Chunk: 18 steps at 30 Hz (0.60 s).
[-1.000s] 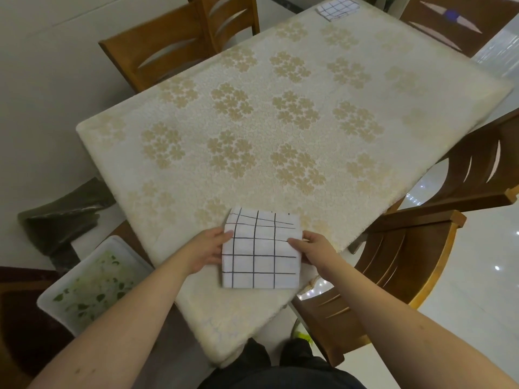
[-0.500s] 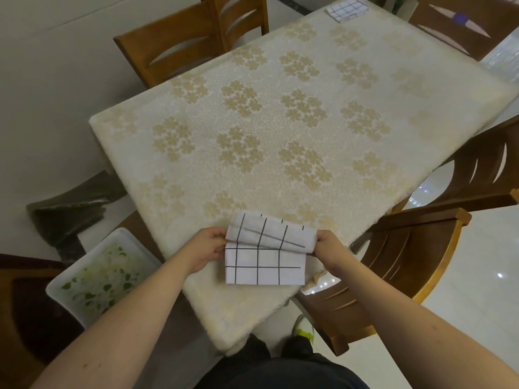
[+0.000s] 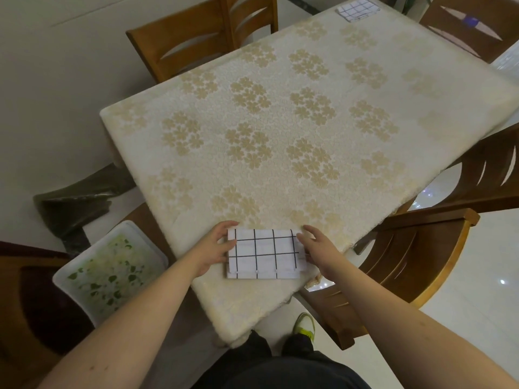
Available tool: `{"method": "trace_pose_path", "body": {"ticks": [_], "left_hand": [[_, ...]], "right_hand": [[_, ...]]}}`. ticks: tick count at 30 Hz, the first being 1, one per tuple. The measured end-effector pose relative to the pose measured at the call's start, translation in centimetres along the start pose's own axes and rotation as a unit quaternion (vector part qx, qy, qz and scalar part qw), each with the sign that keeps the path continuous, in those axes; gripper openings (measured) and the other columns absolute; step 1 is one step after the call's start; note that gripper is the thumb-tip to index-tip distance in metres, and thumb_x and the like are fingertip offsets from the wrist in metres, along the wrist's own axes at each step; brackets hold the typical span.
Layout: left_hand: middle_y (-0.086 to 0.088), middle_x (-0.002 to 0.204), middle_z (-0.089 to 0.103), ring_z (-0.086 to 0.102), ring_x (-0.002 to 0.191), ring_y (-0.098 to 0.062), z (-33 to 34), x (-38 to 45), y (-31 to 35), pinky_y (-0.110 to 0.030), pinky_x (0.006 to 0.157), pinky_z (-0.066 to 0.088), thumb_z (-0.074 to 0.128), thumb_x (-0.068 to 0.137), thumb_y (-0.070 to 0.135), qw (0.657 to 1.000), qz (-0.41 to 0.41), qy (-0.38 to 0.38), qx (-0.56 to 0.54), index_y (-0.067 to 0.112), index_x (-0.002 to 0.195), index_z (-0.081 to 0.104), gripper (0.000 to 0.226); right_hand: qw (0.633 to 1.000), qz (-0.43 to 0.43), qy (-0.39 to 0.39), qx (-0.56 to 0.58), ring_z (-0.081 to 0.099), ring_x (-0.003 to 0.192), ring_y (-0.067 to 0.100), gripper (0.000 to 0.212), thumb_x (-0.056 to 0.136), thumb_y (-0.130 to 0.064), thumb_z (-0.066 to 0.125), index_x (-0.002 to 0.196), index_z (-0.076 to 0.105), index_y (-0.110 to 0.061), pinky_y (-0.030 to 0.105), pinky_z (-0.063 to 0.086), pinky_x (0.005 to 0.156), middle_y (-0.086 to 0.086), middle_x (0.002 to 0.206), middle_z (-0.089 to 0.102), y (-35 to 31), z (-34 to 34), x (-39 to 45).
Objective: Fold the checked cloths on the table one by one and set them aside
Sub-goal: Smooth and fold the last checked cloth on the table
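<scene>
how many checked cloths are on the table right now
2. One folded cloth lies at the table's near edge between the left hand and right hand. The far cloth sits at the far corner. Its top is cut off, so more may lie out of view.

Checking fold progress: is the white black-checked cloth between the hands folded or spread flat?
Folded: the white black-checked cloth shows stacked layer edges along its near side, with the left hand and right hand at its ends.
</scene>
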<state>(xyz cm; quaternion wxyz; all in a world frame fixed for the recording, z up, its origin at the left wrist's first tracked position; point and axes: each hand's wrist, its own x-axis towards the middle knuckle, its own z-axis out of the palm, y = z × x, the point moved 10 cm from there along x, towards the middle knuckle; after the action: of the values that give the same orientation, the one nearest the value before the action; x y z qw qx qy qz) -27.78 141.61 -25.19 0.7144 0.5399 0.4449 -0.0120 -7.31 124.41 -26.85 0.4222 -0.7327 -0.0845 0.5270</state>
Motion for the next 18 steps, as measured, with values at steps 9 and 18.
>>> {"method": "trace_pose_path", "body": {"ticks": [9, 18], "left_hand": [[-0.011, 0.118, 0.064, 0.064, 0.100, -0.021, -1.2, -0.4, -2.4, -0.039, 0.092, 0.051, 0.068, 0.087, 0.009, 0.993, -0.037, 0.097, -0.052, 0.014, 0.135, 0.046, 0.052], [-0.001, 0.109, 0.067, 0.065, 0.099, -0.016, -0.8, -1.0, -2.5, -0.028, 0.080, 0.054, 0.057, 0.093, 0.003, 0.985, -0.019, 0.088, -0.146, 0.008, 0.133, 0.050, 0.040]], "right_hand": [[0.999, -0.021, 0.010, 0.027, 0.068, 0.097, 0.028, 0.050, 0.084, -0.005, 0.070, 0.130, 0.055, -0.018, 0.038, 0.056, 0.086, 0.015, 0.104, 0.070, -0.2, 0.6, -0.4], [0.985, 0.068, -0.053, 0.148, 0.067, 0.100, 0.028, 0.034, 0.092, -0.026, 0.063, 0.115, 0.065, -0.001, 0.034, 0.056, 0.084, 0.016, 0.109, 0.071, 0.7, 2.2, -1.4]]}}
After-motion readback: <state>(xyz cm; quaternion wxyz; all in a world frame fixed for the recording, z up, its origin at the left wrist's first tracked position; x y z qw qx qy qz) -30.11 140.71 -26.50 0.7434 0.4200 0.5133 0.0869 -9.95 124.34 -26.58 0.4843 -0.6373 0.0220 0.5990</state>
